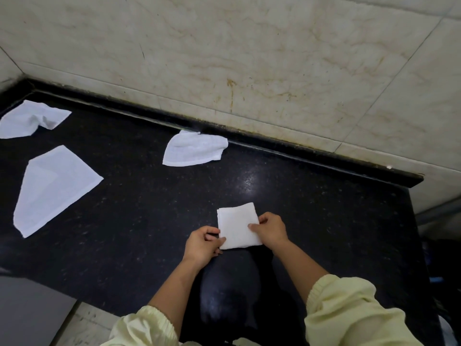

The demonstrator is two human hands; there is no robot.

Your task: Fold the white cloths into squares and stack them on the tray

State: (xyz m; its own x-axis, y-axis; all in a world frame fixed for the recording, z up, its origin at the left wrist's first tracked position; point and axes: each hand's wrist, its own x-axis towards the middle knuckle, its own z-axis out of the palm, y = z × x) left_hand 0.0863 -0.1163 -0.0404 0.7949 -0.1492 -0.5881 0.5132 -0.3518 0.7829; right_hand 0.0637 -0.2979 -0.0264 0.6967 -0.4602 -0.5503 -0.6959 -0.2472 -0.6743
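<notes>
Black speckled countertop [124, 245]. On it: folded square cloth [235, 226] at the grip; crumpled cloth [194, 148] beyond, leftward; flat cloth [55, 188] and rumpled cloth [30, 119] far left.

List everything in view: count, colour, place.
counter: one, speckled black, fills the middle of the view
wall: one, cream marble tiles, behind the counter
folded cloth: one, white, near middle of the counter
loose cloths: three, white; one flat at left, one far left, one crumpled by the back ledge
grey surface: one, lower left corner, unidentifiable
sleeves: two, pale yellow, bottom edge
hands: two; left hand and right hand pinch the folded cloth's sides
</notes>
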